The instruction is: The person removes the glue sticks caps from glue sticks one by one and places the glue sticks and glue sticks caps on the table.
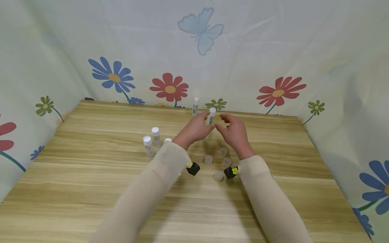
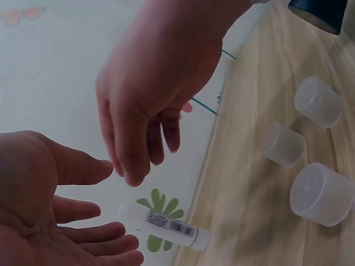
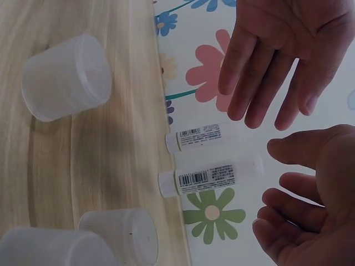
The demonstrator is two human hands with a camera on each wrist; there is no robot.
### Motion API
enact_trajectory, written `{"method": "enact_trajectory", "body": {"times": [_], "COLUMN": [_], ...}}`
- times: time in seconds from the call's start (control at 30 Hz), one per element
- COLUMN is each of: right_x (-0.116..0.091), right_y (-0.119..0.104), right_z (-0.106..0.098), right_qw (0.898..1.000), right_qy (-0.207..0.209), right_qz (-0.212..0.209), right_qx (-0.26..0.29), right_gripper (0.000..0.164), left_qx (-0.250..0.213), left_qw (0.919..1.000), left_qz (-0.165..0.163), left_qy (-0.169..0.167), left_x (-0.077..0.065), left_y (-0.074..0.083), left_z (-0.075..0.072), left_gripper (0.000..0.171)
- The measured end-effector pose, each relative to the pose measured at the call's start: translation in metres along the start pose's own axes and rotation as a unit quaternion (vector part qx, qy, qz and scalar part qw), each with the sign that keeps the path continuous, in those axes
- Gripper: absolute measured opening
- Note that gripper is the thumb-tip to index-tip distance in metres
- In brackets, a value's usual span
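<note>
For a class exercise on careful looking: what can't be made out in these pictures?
Head view: bottle at the left hand: lower end, hidden by that hand.
Head view: white cap beside the left sleeve: what is beneath, mostly hidden by that sleeve.
Head view: leftmost bottle: label print, too small.
Left wrist view: dark object, top right: cut off by the top edge.

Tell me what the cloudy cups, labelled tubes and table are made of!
The cloudy cups look like matte plastic, milky and half see-through. The labelled tubes look smooth, with clear and white ends: plastic perhaps, or glass. The table shows satin wood grain: wood, or printed laminate.
</note>
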State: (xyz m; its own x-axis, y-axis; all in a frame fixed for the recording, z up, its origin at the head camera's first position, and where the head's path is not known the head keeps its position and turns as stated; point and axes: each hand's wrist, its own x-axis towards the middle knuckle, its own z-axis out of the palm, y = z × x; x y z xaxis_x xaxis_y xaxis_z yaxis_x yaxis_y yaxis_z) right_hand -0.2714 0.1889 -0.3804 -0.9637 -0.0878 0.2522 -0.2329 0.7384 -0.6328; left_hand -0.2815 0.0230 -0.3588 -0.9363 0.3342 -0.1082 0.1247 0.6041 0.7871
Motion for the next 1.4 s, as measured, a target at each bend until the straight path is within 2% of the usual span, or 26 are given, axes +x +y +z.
{"method": "enact_trajectory", "body": {"times": [0.3, 0.47, 0.87, 1.1, 1.4], "right_x": [0.02, 0.03, 0.046, 0.05, 0.051], "right_y": [0.006, 0.01, 0.014, 0.012, 0.011], "right_z": [0.008, 0.012, 0.022, 0.028, 0.032], "right_qw": [0.999, 0.997, 0.994, 0.99, 0.988], "right_qy": [-0.002, -0.004, 0.008, 0.019, 0.032], "right_qz": [0.036, 0.056, 0.086, 0.093, 0.083], "right_qx": [0.033, 0.051, 0.073, 0.105, 0.124], "right_gripper": [0.046, 0.047, 0.05, 0.047, 0.036], "left_qx": [-0.066, -0.062, -0.105, -0.17, -0.216], "left_qw": [0.9968, 0.9943, 0.9863, 0.9745, 0.9608], "left_qz": [0.023, 0.036, -0.003, 0.018, 0.024], "left_qy": [0.04, 0.079, 0.127, 0.146, 0.172], "left_x": [0.02, 0.034, 0.057, 0.064, 0.067], "left_y": [-0.013, -0.02, -0.031, -0.036, -0.039], "left_z": [0.018, 0.026, 0.04, 0.048, 0.057], "left_gripper": [0.063, 0.057, 0.052, 0.041, 0.035]}}
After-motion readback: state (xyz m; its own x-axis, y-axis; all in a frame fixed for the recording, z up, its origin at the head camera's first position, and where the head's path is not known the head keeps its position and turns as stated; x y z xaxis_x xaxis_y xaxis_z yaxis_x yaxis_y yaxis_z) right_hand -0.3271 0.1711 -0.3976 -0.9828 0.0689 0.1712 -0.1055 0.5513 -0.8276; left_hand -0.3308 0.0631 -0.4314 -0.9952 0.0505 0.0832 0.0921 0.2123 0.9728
